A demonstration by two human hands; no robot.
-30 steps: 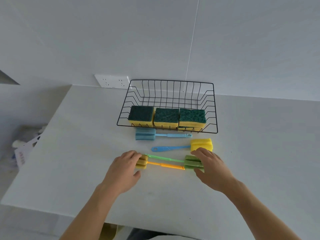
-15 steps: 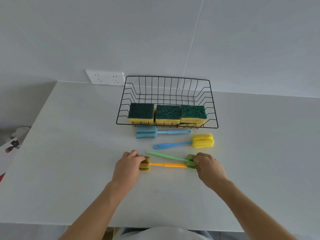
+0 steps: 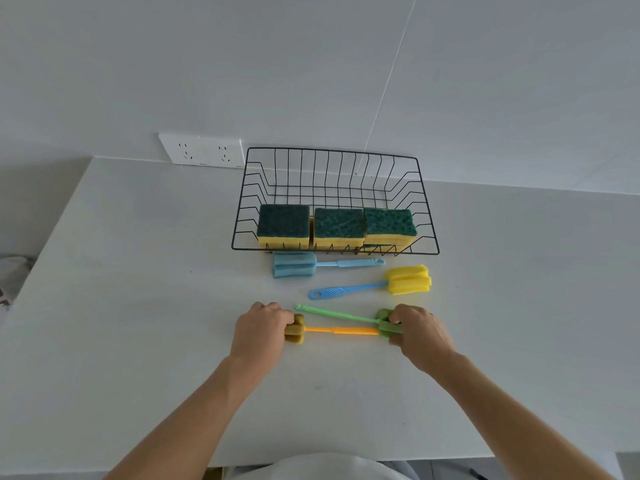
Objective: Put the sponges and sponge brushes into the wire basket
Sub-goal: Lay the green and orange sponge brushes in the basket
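Note:
A black wire basket (image 3: 424,199) stands at the back of the white table, with three green-topped yellow sponges (image 3: 338,223) in a row along its front wall. In front of it lie a blue sponge brush (image 3: 294,265) and a yellow-headed brush with a blue handle (image 3: 408,280). Nearer to me, my left hand (image 3: 258,329) is closed on the olive-yellow head of an orange-handled brush (image 3: 341,330). My right hand (image 3: 417,329) grips the green head of a green-handled brush (image 3: 332,313). The two brushes lie side by side, heads at opposite ends.
A white double wall socket (image 3: 202,150) sits on the wall left of the basket. The table edge (image 3: 52,244) drops off at the left, with blurred items on the floor beyond. Bare tabletop lies on both sides of the brushes.
Both hands have closed tighter on the heads of the orange and green brushes. The camera has tilted, so the table sits lower in the frame.

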